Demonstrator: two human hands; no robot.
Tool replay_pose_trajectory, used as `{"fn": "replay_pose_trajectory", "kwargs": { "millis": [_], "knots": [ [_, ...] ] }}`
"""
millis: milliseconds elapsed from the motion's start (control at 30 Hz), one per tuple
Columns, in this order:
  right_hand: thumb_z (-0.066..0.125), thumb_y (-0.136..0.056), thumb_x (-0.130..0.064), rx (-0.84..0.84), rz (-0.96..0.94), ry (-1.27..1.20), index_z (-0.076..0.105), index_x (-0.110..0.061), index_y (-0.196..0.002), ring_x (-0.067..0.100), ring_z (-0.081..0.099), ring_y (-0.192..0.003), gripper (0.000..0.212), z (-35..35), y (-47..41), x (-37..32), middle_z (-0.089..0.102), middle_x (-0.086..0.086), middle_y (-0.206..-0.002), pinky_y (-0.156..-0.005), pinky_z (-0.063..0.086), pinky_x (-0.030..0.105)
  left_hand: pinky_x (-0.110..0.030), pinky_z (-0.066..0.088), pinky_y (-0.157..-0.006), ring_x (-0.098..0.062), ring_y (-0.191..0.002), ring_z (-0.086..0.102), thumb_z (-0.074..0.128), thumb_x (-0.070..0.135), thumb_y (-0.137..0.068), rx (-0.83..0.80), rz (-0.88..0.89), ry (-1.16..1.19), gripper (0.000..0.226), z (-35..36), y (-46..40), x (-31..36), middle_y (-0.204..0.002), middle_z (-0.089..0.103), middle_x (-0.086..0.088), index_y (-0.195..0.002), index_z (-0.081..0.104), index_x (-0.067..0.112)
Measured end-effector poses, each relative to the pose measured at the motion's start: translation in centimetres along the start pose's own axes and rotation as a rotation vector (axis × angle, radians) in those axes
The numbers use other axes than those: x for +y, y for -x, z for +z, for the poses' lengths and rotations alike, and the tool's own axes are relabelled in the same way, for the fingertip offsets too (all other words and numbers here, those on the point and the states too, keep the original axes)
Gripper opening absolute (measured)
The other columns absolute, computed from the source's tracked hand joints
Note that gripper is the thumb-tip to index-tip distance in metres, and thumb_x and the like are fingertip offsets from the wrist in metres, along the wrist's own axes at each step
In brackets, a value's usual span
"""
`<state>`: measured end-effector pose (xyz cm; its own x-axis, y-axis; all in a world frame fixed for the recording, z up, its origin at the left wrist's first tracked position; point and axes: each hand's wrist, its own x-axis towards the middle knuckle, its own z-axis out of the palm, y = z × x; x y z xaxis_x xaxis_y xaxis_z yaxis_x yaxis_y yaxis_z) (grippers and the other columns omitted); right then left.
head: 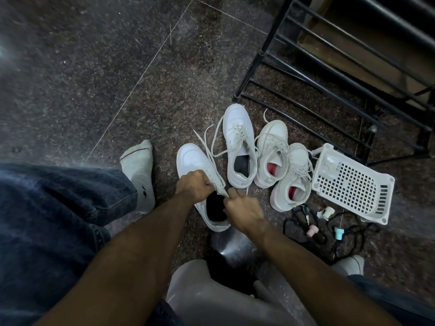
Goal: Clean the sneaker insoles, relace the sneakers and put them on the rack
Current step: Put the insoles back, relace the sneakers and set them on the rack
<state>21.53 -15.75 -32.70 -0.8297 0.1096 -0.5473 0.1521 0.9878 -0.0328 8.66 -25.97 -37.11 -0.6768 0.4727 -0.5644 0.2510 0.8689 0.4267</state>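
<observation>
Sneaker (pixel 200 175) on floor under both hands; left hand (pixel 194 184) grips its tongue, right hand (pixel 242 211) pinches lace end just beside it. Risk: lace slips from pinch or skips an eyelet; three more sneakers beyond hands, rack (pixel 329 74) further off

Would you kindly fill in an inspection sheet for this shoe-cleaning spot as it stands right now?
Surface: dark speckled stone floor.
Job's things: four white sneakers on the floor; nearest sneaker is being handled, loose laces trailing; second sneaker with a dark insole; two sneakers with red insoles; black rack holds no shoes in view.
Clutter: white perforated basket tipped on its side; small pink and blue items.
Hands: left hand grips the nearest sneaker's tongue area; right hand pinches at its opening.
Cables: black cord tangled beside the basket.
Surroundings: grey plastic stool, socked foot.
</observation>
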Motion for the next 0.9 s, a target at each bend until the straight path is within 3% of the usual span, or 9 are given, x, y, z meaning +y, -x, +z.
{"fn": "replay_pose_trajectory", "kwargs": {
  "millis": [133, 233, 300, 433, 567, 900],
  "knots": [
    [0.045, -0.08, -0.044, 0.023, -0.261, 0.058, 0.067, -0.022, -0.089, 0.022, 0.057, -0.102, 0.032, 2.0, 2.1, 1.8, 0.059, -0.001, -0.098, -0.073, 0.047, 0.036, -0.027, 0.043, -0.068, -0.024, -0.085, 0.062, 0.063, 0.038, -0.078, 0.004, -0.011, 0.0, 0.02, -0.2, 0.4, 0.3, -0.088, 0.067, 0.001, -0.087, 0.066, 0.019],
    [0.066, -0.07, -0.033, 0.018, -0.278, 0.145, 0.063, -0.024, -0.091, 0.022, 0.056, -0.095, 0.023, 2.5, 2.4, 1.7, 0.056, -0.001, -0.101, -0.07, 0.044, 0.036, -0.027, 0.043, -0.067, -0.023, -0.083, 0.061, 0.062, 0.04, -0.077, -0.003, -0.018, -0.005, 0.021, -0.2, 0.5, 0.2, -0.089, 0.067, 0.003, -0.086, 0.064, 0.021],
    [0.066, -0.073, -0.02, -0.025, -0.29, 0.144, 0.063, -0.02, -0.099, 0.025, 0.054, -0.099, 0.026, 2.2, 2.2, 0.8, 0.054, 0.002, -0.111, -0.073, 0.044, 0.039, -0.027, 0.041, -0.066, -0.022, -0.082, 0.061, 0.06, 0.042, -0.076, -0.012, -0.007, -0.007, 0.021, -0.1, 0.3, 0.2, -0.09, 0.068, 0.004, -0.083, 0.063, 0.023],
    [0.06, -0.085, -0.014, -0.21, -0.198, 0.069, 0.059, -0.015, -0.119, 0.031, 0.06, -0.106, 0.033, 1.7, 1.2, -0.7, 0.049, 0.003, -0.127, -0.072, 0.047, 0.038, -0.027, 0.042, -0.065, -0.023, -0.084, 0.062, 0.06, 0.042, -0.075, -0.01, -0.005, -0.007, 0.021, -0.3, 0.3, 0.2, -0.088, 0.068, 0.003, -0.08, 0.064, 0.022],
    [0.058, -0.088, -0.022, -0.349, -0.066, 0.017, 0.06, -0.016, -0.119, 0.03, 0.062, -0.11, 0.032, 2.5, -0.1, -1.6, 0.06, 0.004, -0.125, -0.088, 0.047, 0.04, -0.028, 0.045, -0.067, -0.024, -0.082, 0.063, 0.062, 0.036, -0.078, 0.003, 0.005, 0.002, 0.019, -0.3, 0.6, 0.5, -0.085, 0.068, 0.001, -0.083, 0.065, 0.018],
    [0.05, -0.092, -0.019, -0.486, -0.002, -0.089, 0.059, -0.012, -0.121, 0.03, 0.065, -0.105, 0.031, 0.4, 0.0, -2.0, 0.064, 0.008, -0.121, -0.087, 0.049, 0.036, -0.03, 0.046, -0.07, -0.028, -0.093, 0.064, 0.061, 0.033, -0.077, 0.056, -0.019, 0.021, 0.021, 0.4, 1.4, 0.7, -0.098, 0.069, -0.002, -0.093, 0.062, 0.017]
  ]
}}
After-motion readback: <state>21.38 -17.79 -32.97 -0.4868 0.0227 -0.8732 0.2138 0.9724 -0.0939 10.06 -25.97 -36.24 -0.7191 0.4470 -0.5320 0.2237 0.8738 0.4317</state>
